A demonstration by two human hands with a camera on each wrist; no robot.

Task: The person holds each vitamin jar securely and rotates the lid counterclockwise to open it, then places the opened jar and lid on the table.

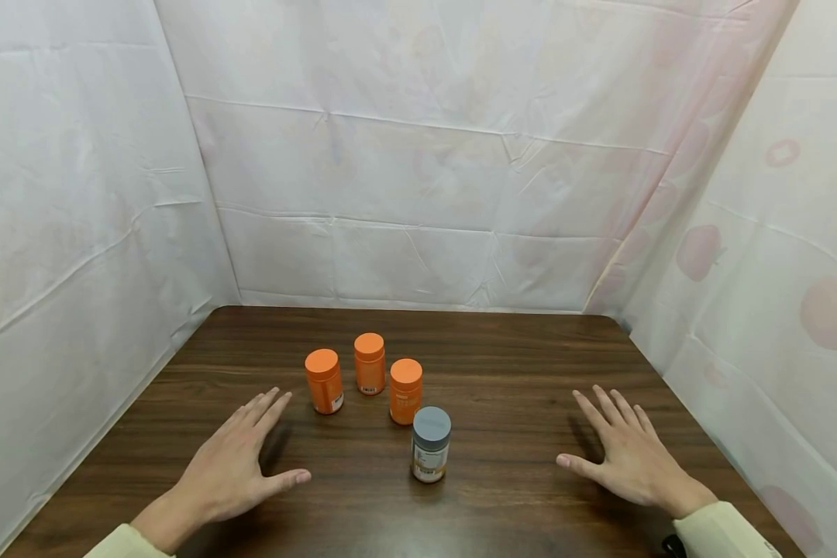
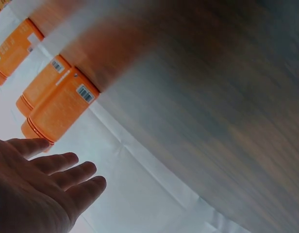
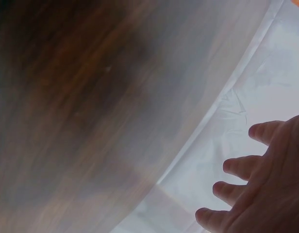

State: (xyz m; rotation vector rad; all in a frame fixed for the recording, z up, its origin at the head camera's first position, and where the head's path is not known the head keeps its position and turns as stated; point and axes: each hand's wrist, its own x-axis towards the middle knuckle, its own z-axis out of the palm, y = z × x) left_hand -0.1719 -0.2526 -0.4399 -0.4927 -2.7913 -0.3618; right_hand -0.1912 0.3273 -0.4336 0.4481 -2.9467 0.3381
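The dark wooden table (image 1: 516,387) spreads out around the upright grey-lidded jar (image 1: 430,449). The left hand (image 1: 230,465) is left of that jar and the right hand (image 1: 631,461) well to its right, both with fingers extended and spread wide, holding nothing. Three upright orange jars (image 1: 370,370) stand beyond it, toward its left, one just behind it. All four look like light, stiff plastic, perhaps slightly slippery; the surest hold is probably around the middle.

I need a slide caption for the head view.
Three orange bottles and a grey-lidded jar between left hand and right hand.
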